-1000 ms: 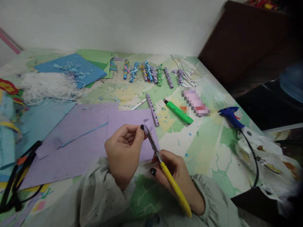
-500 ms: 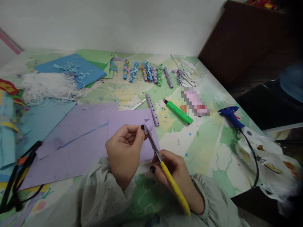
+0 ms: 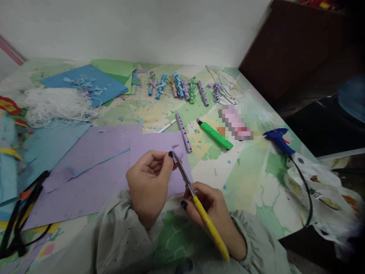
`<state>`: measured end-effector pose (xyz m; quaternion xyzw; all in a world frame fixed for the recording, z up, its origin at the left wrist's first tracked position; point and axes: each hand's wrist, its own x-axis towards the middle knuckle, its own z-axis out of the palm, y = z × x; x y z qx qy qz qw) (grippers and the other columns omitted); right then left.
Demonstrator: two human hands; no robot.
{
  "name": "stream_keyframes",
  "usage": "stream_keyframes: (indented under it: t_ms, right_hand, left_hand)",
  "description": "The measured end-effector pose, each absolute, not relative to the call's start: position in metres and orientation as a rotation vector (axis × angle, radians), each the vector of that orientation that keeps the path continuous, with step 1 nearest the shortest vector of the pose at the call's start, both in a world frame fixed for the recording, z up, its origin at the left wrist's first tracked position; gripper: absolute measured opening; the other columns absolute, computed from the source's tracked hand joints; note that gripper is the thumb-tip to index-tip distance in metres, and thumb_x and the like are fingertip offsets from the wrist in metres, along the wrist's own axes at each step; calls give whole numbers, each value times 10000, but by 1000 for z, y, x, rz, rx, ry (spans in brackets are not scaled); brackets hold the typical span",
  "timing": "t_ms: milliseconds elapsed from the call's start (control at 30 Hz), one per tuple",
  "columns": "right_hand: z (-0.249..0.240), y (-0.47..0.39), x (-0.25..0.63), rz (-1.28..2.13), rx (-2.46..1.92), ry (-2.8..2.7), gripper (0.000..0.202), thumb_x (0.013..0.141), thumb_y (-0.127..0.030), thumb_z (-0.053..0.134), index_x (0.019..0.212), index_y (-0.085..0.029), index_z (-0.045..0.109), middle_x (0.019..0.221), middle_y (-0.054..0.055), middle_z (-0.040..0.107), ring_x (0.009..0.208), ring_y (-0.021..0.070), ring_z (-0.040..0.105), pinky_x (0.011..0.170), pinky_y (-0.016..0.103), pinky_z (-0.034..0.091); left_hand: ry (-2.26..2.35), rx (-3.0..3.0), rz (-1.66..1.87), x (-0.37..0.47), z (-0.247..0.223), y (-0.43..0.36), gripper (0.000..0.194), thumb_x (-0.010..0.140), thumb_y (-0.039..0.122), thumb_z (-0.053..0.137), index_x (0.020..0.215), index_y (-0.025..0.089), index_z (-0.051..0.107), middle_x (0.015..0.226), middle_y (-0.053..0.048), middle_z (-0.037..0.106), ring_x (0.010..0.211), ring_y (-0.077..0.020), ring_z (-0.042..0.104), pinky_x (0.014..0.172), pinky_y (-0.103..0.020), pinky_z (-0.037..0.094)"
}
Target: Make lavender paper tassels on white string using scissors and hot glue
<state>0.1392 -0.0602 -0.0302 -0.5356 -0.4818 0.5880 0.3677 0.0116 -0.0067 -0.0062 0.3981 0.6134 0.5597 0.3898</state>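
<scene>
My left hand (image 3: 149, 182) is closed in a pinch on a small purple paper piece (image 3: 177, 153), which has a ragged, snipped edge. Much of that piece is hidden behind my fingertips and the blades. In my right hand (image 3: 211, 213) I hold yellow-handled scissors (image 3: 203, 217), their narrow metal blades pointing up and left, with the tips at the piece beside my left thumb. Below both lies a square purple sheet (image 3: 154, 146). Just beyond it rests a purple paper tube with dark spots (image 3: 184, 132).
A green utility knife (image 3: 215, 135) lies right of the tube, with a blue glue gun (image 3: 278, 140) farther right. Several decorated tubes (image 3: 178, 85) line the back. At left are white string (image 3: 57, 106), blue sheets (image 3: 94, 78) and a large purple sheet (image 3: 97, 182). Scraps dot the table.
My left hand and the scissor tips have shifted very slightly left. Slightly more of the piece's ragged edge shows right of the blades. Both grips are unchanged.
</scene>
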Motion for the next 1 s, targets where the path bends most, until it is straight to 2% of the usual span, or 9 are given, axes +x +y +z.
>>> stream_keyframes:
  t_ms: [233, 500, 667, 1000]
  right_hand:
    - [-32, -61, 139, 1508, -1380, -1235, 112, 684, -236, 640, 710, -169, 554, 539, -51, 425, 479, 80, 352, 436, 210, 277]
    - [-29, -61, 140, 1574, -1325, -1204, 140, 693, -240, 655, 749, -166, 550, 563, -54, 416, 504, 83, 345, 452, 215, 263]
    - [-25, -61, 141, 1603, -1290, -1218, 173, 674, -239, 671, 764, -170, 540, 574, -56, 405, 519, 86, 333, 457, 220, 241]
    - [-33, -62, 139, 1546, -1252, -1209, 131, 723, -256, 647, 761, -176, 550, 573, -61, 400, 506, 80, 324, 450, 214, 245]
  left_hand:
    - [1554, 1005, 1433, 11, -6, -7, 88, 743, 215, 683, 676, 173, 644, 625, 5, 718, 613, -155, 717, 601, -226, 597]
    - [1560, 1040, 1448, 11, -6, -7, 80, 748, 198, 686, 680, 181, 649, 614, 25, 717, 595, -134, 714, 560, -183, 581]
    - [1579, 1032, 1448, 10, -6, -7, 84, 759, 229, 685, 703, 173, 657, 650, 4, 734, 624, -156, 723, 605, -225, 602]
    - [1588, 1029, 1441, 12, -6, -6, 99, 753, 221, 685, 671, 176, 654, 620, 13, 718, 605, -146, 715, 583, -208, 591]
